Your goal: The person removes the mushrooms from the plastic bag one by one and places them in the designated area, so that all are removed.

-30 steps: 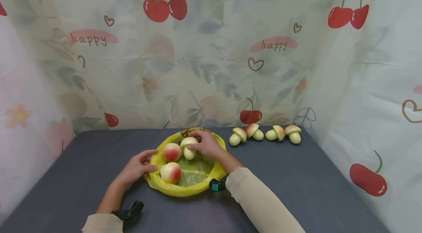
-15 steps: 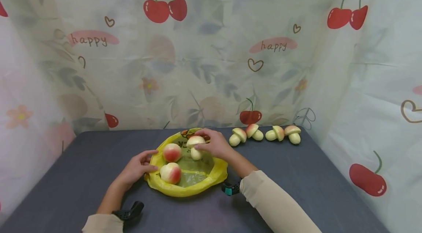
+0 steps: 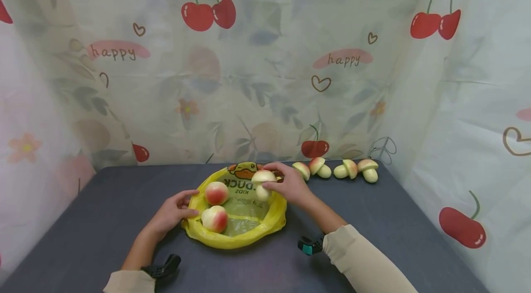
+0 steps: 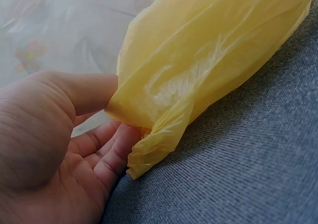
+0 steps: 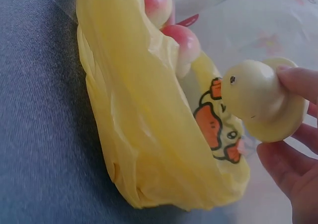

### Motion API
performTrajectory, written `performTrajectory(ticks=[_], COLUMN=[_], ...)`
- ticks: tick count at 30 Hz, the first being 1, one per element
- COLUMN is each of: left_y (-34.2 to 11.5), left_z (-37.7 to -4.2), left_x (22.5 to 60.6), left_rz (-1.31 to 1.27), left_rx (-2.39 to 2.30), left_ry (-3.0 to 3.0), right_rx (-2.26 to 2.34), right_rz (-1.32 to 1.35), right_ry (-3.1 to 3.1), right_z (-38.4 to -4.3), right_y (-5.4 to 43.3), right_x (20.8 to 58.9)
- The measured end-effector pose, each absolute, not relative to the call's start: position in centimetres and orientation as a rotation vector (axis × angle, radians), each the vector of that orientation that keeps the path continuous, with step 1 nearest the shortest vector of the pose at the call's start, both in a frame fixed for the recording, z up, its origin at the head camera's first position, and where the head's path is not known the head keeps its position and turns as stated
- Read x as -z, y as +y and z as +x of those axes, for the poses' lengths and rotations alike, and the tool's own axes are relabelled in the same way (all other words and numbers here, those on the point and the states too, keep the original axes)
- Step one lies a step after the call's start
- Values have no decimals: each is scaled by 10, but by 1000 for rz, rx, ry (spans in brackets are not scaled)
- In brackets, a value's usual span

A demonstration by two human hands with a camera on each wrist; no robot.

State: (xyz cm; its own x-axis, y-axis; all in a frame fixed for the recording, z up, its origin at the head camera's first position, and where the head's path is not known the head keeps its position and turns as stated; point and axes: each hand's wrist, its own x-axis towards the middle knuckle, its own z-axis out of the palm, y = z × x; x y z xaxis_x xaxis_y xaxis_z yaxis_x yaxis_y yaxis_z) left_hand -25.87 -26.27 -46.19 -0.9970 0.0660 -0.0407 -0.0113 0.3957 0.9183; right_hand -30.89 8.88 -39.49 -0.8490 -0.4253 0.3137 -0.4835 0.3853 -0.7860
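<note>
A yellow plastic bag [image 3: 224,241] lies on the table with its mouth spread wide, a duck print showing inside. Two toy peaches [image 3: 216,193] sit in its left part. At the left rim, my left hand [image 3: 172,212] grips the bag's edge; the left wrist view shows the thumb [image 4: 97,92] on the yellow plastic and fingers beneath it. My right hand [image 3: 292,187] pinches a toy mushroom [image 3: 263,182] by its cap, above the bag's right side. In the right wrist view the mushroom's rounded cream stem [image 5: 251,90] faces the bag.
Several more toy mushrooms [image 3: 346,169] lie in a row at the table's back right, one partly hidden behind my right hand. The dark table [image 3: 103,219] is enclosed by a printed curtain [image 3: 265,76] at the back and both sides.
My right hand has moved right with the mushroom, from the middle of the bag to its right side, uncovering more of the duck print. The left hand stays at the rim.
</note>
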Motion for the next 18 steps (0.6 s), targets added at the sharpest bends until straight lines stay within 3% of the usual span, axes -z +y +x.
performTrajectory(ticks=[18], left_y=[-263], left_z=[-258], left_x=[462], left_rz=[63], left_rx=[-1686], left_ry=[2567], right_rx=[-1435], right_rz=[638], right_ry=[-2526], right_z=[-306], right_y=[144], right_x=[401])
